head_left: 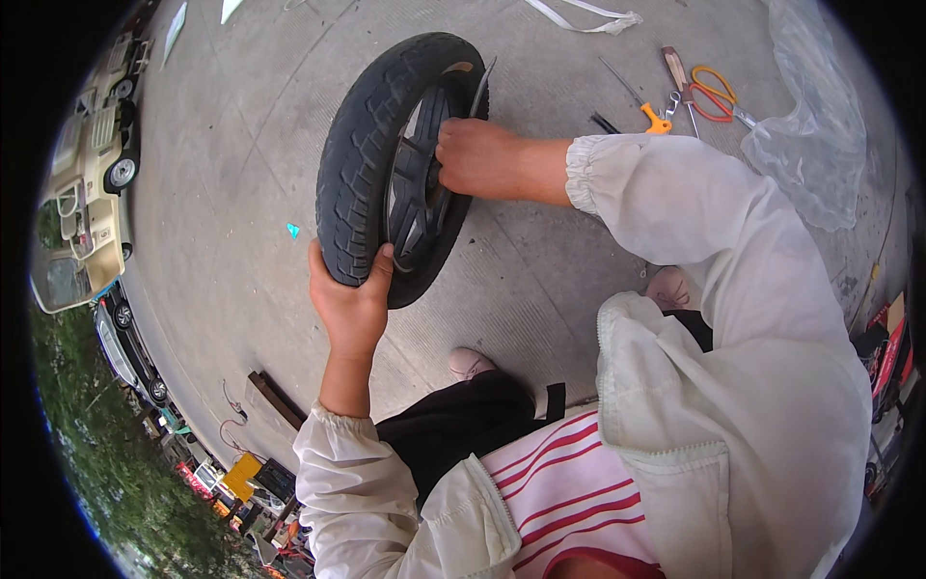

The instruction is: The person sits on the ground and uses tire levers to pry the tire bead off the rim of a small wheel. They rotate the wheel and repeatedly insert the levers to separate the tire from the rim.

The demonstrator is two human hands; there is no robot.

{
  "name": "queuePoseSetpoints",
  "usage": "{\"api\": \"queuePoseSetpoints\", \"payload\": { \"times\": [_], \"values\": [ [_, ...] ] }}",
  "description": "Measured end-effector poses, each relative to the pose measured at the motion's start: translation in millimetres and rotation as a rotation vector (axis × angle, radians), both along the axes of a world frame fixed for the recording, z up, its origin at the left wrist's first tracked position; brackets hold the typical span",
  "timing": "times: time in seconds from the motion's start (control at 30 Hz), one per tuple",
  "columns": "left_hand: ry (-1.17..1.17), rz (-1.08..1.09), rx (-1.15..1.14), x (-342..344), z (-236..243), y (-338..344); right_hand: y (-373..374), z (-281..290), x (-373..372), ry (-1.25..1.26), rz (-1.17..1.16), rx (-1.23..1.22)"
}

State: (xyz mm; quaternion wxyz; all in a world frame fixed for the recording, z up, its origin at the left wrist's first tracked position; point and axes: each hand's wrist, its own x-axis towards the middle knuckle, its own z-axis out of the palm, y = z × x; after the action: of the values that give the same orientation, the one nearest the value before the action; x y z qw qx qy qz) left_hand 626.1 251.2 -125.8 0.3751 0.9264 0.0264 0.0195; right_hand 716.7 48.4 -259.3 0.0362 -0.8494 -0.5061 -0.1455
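A small wheel with a black treaded tire (359, 179) and a dark spoked rim (413, 179) is tilted up on edge in front of me. My left hand (349, 289) grips the lower edge of the tire, its thumb on the near sidewall and the fingers round the tread side, partly hidden. At the right side of the wheel my right hand (479, 159) is closed in a fist by the rim and hub. A thin grey metal bar (483, 87) sticks up from this fist along the tire's edge. Its lower end is hidden by the hand.
On the concrete floor at the upper right lie a screwdriver (677, 69), an orange-handled tool (658, 122), scissors (714, 92) and a clear plastic bag (815, 121). A white strap (588, 17) lies at the far side. A dark bar (277, 399) is at lower left; vehicles stand beyond.
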Motion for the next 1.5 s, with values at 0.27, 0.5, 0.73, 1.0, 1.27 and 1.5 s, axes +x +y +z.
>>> {"api": "queuePoseSetpoints", "payload": {
  "times": [0.27, 0.5, 0.73, 1.0, 1.27, 1.5],
  "values": [
    [0.002, -0.007, -0.033, 1, -2, 4, 18, 5, -3, 0.061, 0.03, -0.094],
    [0.018, -0.005, -0.027, 1, -3, 12, 19, 17, -16, 0.146, 0.008, 0.043],
    [0.026, 0.017, -0.108, 6, -5, 19, -5, 20, -28, 0.54, -0.104, -0.008],
    [0.063, 0.11, -0.114, 20, -7, 29, -2, -26, -104, 1.421, -0.204, 0.086],
    [0.022, 0.142, -0.075, 27, -6, 21, 42, -39, -163, 2.073, -0.205, 0.126],
    [0.099, 0.161, -0.114, 31, -4, 27, 77, -49, -182, 2.059, -0.083, -0.007]
  ]
}}
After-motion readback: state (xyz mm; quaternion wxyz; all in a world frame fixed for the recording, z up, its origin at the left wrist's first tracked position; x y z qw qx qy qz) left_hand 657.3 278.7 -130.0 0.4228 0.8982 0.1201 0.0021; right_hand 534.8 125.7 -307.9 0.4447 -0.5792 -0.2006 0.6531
